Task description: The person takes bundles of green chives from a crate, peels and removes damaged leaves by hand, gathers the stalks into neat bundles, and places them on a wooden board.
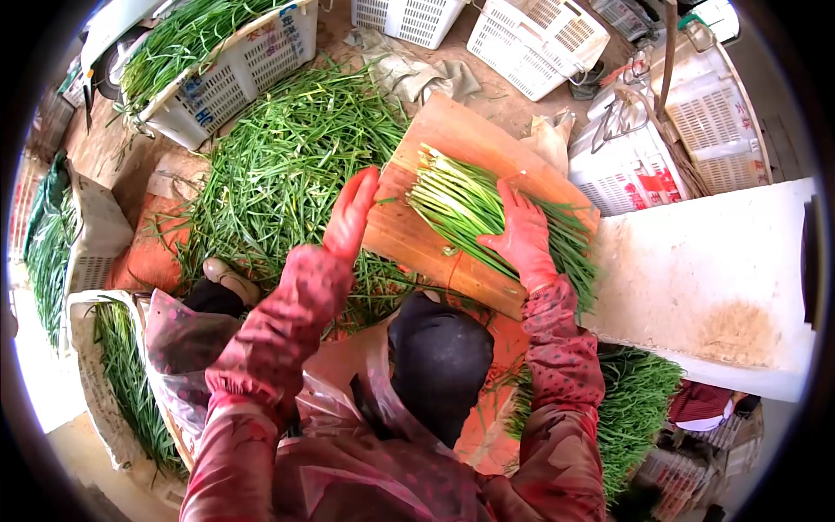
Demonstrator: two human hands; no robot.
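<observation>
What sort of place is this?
Looks like a produce sorting or packing area: white plastic crates of long greens, a big heap of loose leaves, and a bundle of stalks on a board.

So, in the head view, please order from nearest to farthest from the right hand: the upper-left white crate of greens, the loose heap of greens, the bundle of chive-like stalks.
1. Bundle of chive-like stalks, under the right hand.
2. Loose heap of greens, left of the wooden board.
3. White crate of greens, upper left.
</observation>
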